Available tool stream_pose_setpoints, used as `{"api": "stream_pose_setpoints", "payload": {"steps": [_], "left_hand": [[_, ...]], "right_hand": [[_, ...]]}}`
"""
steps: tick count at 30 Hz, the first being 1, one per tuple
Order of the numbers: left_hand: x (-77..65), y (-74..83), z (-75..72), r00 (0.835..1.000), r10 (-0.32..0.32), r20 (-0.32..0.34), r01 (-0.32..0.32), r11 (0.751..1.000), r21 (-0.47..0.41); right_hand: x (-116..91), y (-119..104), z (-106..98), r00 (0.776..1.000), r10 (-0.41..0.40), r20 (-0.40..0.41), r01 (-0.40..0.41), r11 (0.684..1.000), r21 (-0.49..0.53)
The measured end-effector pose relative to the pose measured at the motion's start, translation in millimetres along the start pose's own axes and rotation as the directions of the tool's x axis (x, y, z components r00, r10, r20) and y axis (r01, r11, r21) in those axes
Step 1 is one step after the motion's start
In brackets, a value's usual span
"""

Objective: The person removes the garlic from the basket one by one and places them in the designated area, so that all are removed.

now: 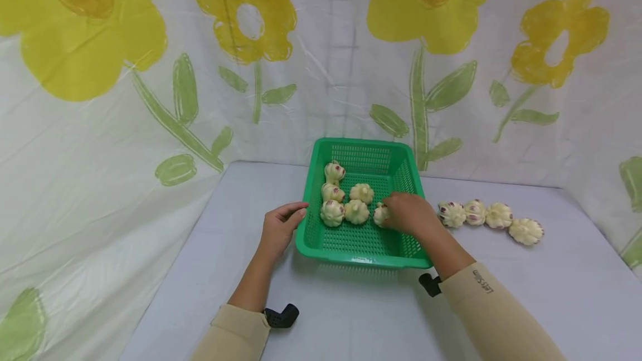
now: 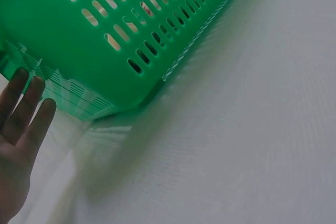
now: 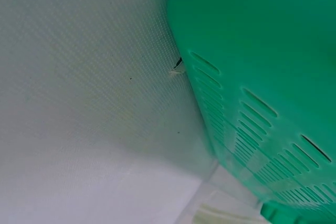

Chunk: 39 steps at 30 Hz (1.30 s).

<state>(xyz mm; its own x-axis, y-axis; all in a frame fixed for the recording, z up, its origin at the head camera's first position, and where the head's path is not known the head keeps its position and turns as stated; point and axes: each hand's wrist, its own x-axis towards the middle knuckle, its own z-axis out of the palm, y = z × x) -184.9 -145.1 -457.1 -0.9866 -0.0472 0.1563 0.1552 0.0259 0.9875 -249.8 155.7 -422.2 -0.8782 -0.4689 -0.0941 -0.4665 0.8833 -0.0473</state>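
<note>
1. Head view alone: the right hand (image 1: pixel 408 215) pinches a cream, purple-streaked, ribbed garlic bulb (image 1: pixel 380 215) inside the rectangular green plastic basket (image 1: pixel 363 261); five more bulbs (image 1: pixel 356 212) sit there.
2. Left-wrist view: the left hand (image 2: pixel 18 145) has straight, parted fingers, gripping nothing, beside the basket.
3. Right-wrist view: the basket's slotted outer wall.

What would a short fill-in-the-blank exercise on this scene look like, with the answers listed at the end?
1. The basket is ____ in colour.
2. The hand touching a garlic bulb inside it is the person's ____ hand.
3. The garlic bulbs visible on the table to the right of the basket number ____.

Missing words: green; right; four.
</note>
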Motion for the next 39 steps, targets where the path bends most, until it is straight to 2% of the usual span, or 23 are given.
{"api": "stream_pose_setpoints", "payload": {"steps": [15, 27, 35, 39], "left_hand": [[-0.6, -0.9, 0.0, 1.000, -0.003, 0.005, 0.003, 1.000, -0.026], [-0.4, -0.7, 0.4, 1.000, 0.017, 0.004, -0.017, 1.000, -0.015], [0.0, 0.0, 0.4, 0.999, 0.023, 0.024, -0.022, 0.999, -0.038], [-1.0, 1.9, 1.4, 0.999, 0.025, 0.037, -0.025, 1.000, -0.013]], "right_hand": [[1.1, 0.5, 3.4, 1.000, 0.016, 0.024, -0.017, 1.000, 0.010], [0.4, -0.5, 1.7, 1.000, 0.028, -0.004, -0.028, 0.999, 0.039], [0.1, -1.1, -0.9, 0.999, 0.034, 0.008, -0.035, 0.998, 0.047], [0.8, -1.3, -0.3, 1.000, 0.030, 0.004, -0.030, 0.998, 0.057]]}}
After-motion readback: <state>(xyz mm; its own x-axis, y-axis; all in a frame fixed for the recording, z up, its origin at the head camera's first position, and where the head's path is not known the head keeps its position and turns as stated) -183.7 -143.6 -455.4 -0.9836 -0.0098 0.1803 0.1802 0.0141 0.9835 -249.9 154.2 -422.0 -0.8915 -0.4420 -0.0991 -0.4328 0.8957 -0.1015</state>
